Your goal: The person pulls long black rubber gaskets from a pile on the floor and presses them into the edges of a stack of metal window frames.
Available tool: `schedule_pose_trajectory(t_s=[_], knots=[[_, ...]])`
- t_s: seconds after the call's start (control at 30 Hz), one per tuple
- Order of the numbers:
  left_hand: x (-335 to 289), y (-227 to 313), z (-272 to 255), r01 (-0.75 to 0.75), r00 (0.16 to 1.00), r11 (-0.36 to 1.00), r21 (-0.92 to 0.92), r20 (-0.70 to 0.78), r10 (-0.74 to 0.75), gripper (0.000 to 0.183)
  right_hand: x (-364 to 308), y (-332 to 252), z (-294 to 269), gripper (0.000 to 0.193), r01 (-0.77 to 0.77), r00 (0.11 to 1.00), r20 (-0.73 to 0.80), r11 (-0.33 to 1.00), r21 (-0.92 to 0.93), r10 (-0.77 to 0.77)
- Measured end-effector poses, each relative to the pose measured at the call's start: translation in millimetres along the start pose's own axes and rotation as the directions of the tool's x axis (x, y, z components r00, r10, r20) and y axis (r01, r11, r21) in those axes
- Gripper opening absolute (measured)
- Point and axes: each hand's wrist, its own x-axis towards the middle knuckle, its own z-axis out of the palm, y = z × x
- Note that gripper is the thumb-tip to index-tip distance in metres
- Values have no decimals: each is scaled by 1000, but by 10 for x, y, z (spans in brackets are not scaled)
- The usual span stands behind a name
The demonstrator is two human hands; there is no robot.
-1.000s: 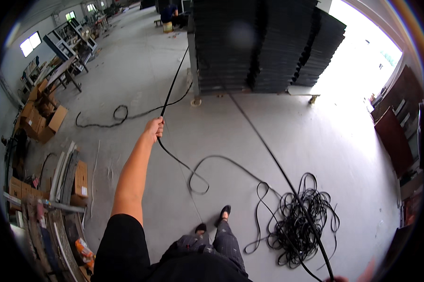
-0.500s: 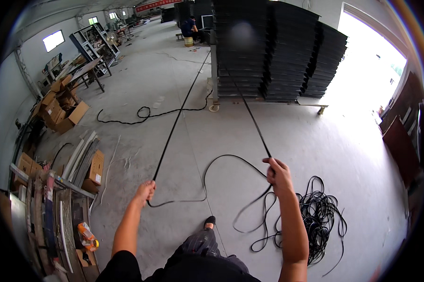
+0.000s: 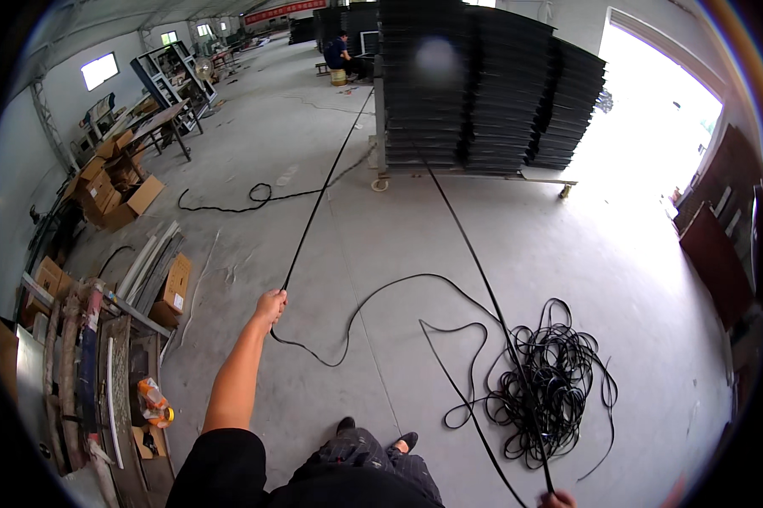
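Observation:
A long black strap (image 3: 318,201) runs taut from the far end, beside the stacked dark sheets, down to my left hand (image 3: 270,310), which is closed around it with the arm stretched forward. Its slack part curls from that hand across the floor. A second taut length (image 3: 468,237) comes from the stack to my right hand (image 3: 556,500), low at the bottom edge and mostly cut off. The fingers there are closed on the strap. Under this length, right of my feet, lies a tangled heap of the same black strap (image 3: 550,385).
A tall stack of black sheets (image 3: 504,93) stands on a wheeled cart (image 3: 466,179). A dark cord (image 3: 220,209) lies on the floor to the left. Cardboard boxes (image 3: 136,203) and timber (image 3: 72,372) line the left side. Further back sits a person (image 3: 339,55).
My right hand has drawn the strap down and back to the bottom edge. My left hand has moved slightly forward. A second foot now shows, and the view has shifted a little.

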Motion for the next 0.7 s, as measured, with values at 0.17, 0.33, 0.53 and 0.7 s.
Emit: schedule_pose_trajectory(t_s=[0.17,0.33,0.53,0.7], knots=[[255,-69,-115,40,998,994,100,-48,-35,29,-1874,1147,-1066,23,-216,893,-364,961,170,265],[710,-339,-464,16,999,994,111,-53,-11,31,-3524,2297,-1147,19,-318,732,-446,838,444,514],[789,-495,-649,-96,991,965,242,-67,116,31,-2814,1710,-364,17,-337,727,-601,936,107,331],[12,-1600,-1064,-92,986,858,505,-74,149,33,-628,867,327,28,119,944,-296,986,-120,-150]])
